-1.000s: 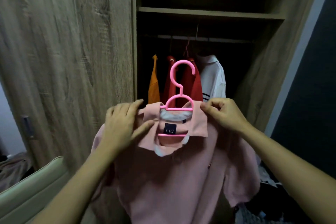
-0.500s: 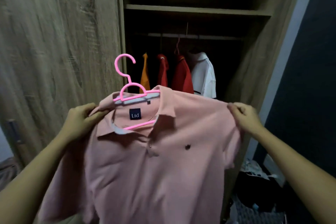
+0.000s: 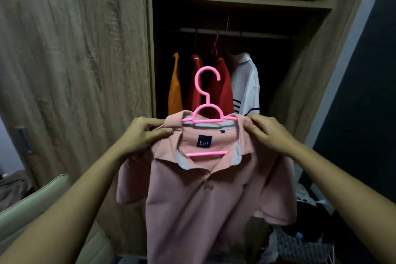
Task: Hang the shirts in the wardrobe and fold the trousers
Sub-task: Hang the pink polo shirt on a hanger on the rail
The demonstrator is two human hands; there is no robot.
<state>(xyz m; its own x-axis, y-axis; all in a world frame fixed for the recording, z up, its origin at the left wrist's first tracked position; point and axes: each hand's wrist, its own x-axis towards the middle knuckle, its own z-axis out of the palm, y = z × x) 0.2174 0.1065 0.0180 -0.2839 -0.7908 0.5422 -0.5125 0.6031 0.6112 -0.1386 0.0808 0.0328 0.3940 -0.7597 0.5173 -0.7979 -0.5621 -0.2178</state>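
Observation:
A pink polo shirt hangs on a pink plastic hanger, held up in front of the open wardrobe. My left hand pinches the shirt's left shoulder by the collar. My right hand grips the right shoulder. The hanger's hook stands upright, below the clothes rail. An orange shirt, two red shirts and a white shirt hang on that rail behind it. No trousers can be made out.
The wooden wardrobe door fills the left. A pale cushioned seat sits at lower left. A heap of loose clothes lies on the floor at lower right, beside a dark wall.
Both hands moved inward from the spread shirt's outer edges to the shoulders by the collar. The hanger swung from tilted at the left to upright and centred before the hanging shirts.

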